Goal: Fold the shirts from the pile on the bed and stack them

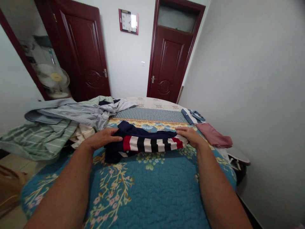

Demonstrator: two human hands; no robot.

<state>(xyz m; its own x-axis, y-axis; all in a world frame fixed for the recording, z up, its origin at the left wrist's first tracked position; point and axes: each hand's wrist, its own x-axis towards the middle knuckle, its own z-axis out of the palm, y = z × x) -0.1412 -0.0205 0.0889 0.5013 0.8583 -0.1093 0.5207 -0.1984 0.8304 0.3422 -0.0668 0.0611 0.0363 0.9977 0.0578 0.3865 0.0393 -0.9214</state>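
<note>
A navy shirt (147,143) with red, white and black stripes is folded into a long, narrow strip across the middle of the bed. My left hand (105,138) grips its left end, the thumb towards me and the fingers on the far side. At the other end, my right hand (190,136) holds the cloth between thumb and fingers. Part of the shirt hangs down below my left hand onto the teal quilt (162,190). The fingertips of both hands are partly hidden in the fabric.
Loose clothes lie in a heap at the left, among them a grey shirt (71,109) and a green striped garment (45,140). A folded pink garment (214,135) and a folded blue-and-white one (192,116) lie at the right edge. The wall (262,95) stands close on the right.
</note>
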